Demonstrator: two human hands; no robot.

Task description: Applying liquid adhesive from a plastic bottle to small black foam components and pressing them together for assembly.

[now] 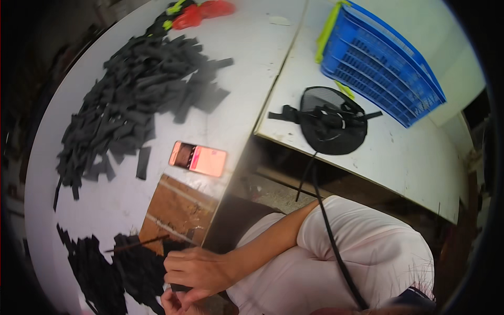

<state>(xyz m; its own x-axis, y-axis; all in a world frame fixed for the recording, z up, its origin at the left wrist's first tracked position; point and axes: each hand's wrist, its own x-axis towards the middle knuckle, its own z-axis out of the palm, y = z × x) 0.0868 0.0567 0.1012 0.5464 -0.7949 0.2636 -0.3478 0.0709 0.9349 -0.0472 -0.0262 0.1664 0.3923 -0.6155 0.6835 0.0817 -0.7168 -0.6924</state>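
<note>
My right hand [202, 270] is at the near table edge, its fingers curled round a dark fabric strip [181, 287]. Just below it, my left hand [178, 303] meets the same strip, fingers pinched together; the frame's lower edge cuts it off. Black fabric strips [97, 273] lie in bunches left of my hands. A thin dark rod [136, 244] points left from near my right hand; whether I hold it cannot be made out. Beyond my right hand lies a brown board [178, 207] with pale bands across it.
A large heap of dark fabric strips [131, 84] covers the left table. A lit phone [198, 158] lies by the board. Red plastic [202, 13] is at the far end. On the right table stand a blue crate [378, 63] and a black mesh-topped item [334, 123] with straps.
</note>
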